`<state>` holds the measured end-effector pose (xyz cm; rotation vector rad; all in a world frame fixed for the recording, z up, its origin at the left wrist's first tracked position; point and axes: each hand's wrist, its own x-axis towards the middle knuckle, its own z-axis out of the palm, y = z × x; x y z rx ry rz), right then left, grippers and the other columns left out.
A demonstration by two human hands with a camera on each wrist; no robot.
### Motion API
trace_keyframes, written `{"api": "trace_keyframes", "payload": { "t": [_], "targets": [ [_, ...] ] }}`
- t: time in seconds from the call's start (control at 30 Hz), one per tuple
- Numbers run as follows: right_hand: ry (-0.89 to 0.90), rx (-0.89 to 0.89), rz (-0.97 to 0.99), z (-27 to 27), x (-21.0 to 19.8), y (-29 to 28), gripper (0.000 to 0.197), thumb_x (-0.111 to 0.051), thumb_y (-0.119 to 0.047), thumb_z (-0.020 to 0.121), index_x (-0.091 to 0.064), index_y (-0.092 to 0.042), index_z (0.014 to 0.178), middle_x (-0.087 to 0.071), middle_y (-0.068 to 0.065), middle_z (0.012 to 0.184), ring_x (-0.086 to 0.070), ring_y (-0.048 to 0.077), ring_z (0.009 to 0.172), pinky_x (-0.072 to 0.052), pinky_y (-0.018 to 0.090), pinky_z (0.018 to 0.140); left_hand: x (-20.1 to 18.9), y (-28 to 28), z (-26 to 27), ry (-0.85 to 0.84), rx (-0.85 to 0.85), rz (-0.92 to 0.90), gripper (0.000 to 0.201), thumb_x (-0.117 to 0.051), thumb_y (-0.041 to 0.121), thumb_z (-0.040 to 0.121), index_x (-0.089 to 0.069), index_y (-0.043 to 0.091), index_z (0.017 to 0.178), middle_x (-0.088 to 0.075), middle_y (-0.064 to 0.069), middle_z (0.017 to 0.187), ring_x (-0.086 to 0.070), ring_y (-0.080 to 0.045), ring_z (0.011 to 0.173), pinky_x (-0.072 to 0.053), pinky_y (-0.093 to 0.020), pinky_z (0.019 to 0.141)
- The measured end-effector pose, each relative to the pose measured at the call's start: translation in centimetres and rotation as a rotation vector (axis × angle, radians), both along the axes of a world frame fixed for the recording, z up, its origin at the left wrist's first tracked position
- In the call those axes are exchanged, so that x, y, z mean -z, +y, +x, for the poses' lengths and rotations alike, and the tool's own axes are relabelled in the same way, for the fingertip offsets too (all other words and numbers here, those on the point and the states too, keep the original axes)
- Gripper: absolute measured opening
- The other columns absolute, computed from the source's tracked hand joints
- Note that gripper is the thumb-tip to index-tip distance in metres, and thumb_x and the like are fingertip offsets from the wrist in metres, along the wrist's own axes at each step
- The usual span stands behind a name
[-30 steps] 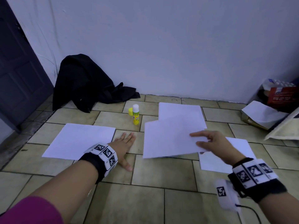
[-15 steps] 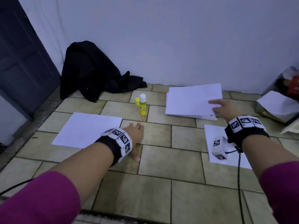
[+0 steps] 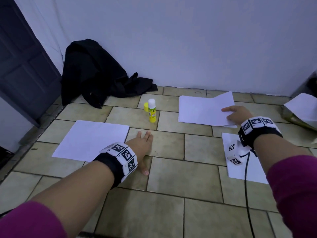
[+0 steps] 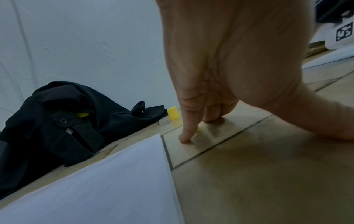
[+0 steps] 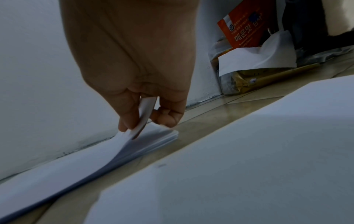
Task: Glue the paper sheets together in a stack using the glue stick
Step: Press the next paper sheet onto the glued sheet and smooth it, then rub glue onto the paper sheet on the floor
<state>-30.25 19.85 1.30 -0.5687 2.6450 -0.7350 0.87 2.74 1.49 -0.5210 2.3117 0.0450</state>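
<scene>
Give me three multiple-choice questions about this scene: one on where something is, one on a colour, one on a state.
1. Where does the glue stick stand?
A. On the floor tiles between the left paper sheet and the paper stack
B. On the black garment
C. In the right hand

2. What colour is the glue stick cap beside it?
A. Red
B. Yellow
C. Blue

3. What is the right hand doing?
A. Lying flat on bare tile
B. Holding the cap
C. Pinching the top sheet at the stack's corner

Answers: 1 A, it stands upright on tile between the papers. 2 B, the left wrist view shows it yellow. 3 C, thumb and fingers grip a lifted sheet.
</scene>
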Motion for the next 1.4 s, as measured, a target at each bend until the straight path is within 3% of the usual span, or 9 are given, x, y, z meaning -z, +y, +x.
{"api": "trace_keyframes", "payload": {
  "t": [0.27,0.37,0.47,0.6,0.77,0.97,1.03,1.27,1.4],
  "targets": [
    [0.005,-0.080,0.193,-0.5,0.4,-0.4,0.048,-0.043,0.005,0.091,-0.059,-0.020,0.130,-0.041,0.011,0.147,-0.046,0.031,0.127,-0.037,0.030,0.099,-0.1,-0.1,0.4,0.022,0.004,0.016,0.138,-0.082,0.045,0.068,0.024,0.005,0.147,0.026,-0.008,0.157,0.016,-0.035,0.145,-0.017,-0.046,0.118],
    [0.076,-0.035,0.292,0.0,0.7,-0.9,0.049,-0.045,-0.002,0.091,-0.059,-0.030,0.129,-0.044,0.014,0.140,-0.050,0.033,0.120,-0.043,0.031,0.097,-0.2,-0.1,0.4,0.026,0.007,0.010,0.138,-0.082,0.046,0.067,0.023,0.005,0.147,0.026,-0.009,0.157,0.016,-0.036,0.145,-0.018,-0.046,0.118],
    [0.184,-0.014,0.503,0.8,0.7,-1.2,0.050,-0.042,-0.012,0.094,-0.050,-0.043,0.132,-0.034,0.014,0.139,-0.033,0.036,0.126,-0.032,0.035,0.106,-0.1,-0.1,0.3,0.029,0.003,0.010,0.137,-0.082,0.046,0.069,0.023,0.005,0.147,0.025,-0.008,0.157,0.017,-0.034,0.145,-0.016,-0.045,0.118],
    [0.163,-0.099,0.554,1.0,0.1,-1.2,0.039,-0.042,-0.037,0.099,-0.043,-0.041,0.138,-0.024,0.014,0.151,-0.024,0.034,0.137,-0.021,0.036,0.112,0.1,-0.3,0.4,0.037,-0.005,0.023,0.138,-0.082,0.046,0.067,0.023,0.007,0.147,0.026,-0.007,0.157,0.018,-0.034,0.145,-0.016,-0.045,0.119],
    [-0.050,-0.330,0.357,3.5,-2.0,1.2,0.076,-0.047,-0.050,0.094,-0.013,-0.016,0.153,-0.013,0.007,0.160,-0.015,0.025,0.147,-0.016,0.039,0.118,0.6,-0.6,0.5,0.050,0.001,0.018,0.140,-0.083,0.047,0.066,0.023,0.007,0.148,0.026,-0.007,0.157,0.017,-0.034,0.145,-0.016,-0.044,0.119],
    [-0.091,-0.387,0.745,11.4,-1.1,6.0,0.138,-0.064,-0.074,0.065,0.022,-0.007,0.148,0.025,0.016,0.155,0.018,0.036,0.144,-0.010,0.057,0.116,0.5,-0.4,0.5,0.068,-0.002,0.024,0.139,-0.082,0.048,0.067,0.024,0.005,0.147,0.026,-0.008,0.157,0.018,-0.035,0.145,-0.012,-0.044,0.120],
    [-0.084,-0.406,0.795,13.3,-0.6,6.8,0.143,-0.067,-0.074,0.063,0.027,-0.004,0.145,0.033,0.014,0.153,0.022,0.035,0.143,-0.008,0.058,0.116,0.5,-0.2,0.5,0.070,-0.009,0.011,0.139,-0.082,0.048,0.068,0.024,0.004,0.147,0.026,-0.008,0.157,0.017,-0.035,0.145,-0.012,-0.044,0.120],
    [-0.031,-0.390,0.832,15.7,0.6,7.5,0.152,-0.080,-0.063,0.057,0.030,-0.004,0.144,0.033,0.010,0.153,0.020,0.031,0.145,-0.015,0.060,0.113,0.2,0.9,0.8,0.110,-0.038,-0.041,0.134,-0.082,0.043,0.069,0.019,0.004,0.149,0.021,-0.007,0.159,0.008,-0.033,0.147,-0.020,-0.045,0.118],
    [-0.016,-0.386,0.836,15.8,0.5,7.3,0.152,-0.081,-0.062,0.056,0.028,-0.001,0.144,0.030,0.013,0.154,0.020,0.034,0.144,-0.016,0.053,0.116,0.5,0.9,1.9,0.174,-0.020,-0.025,0.125,-0.077,0.046,0.074,0.014,0.008,0.151,0.016,-0.005,0.160,0.005,-0.028,0.148,-0.023,-0.045,0.117]
  ]
}}
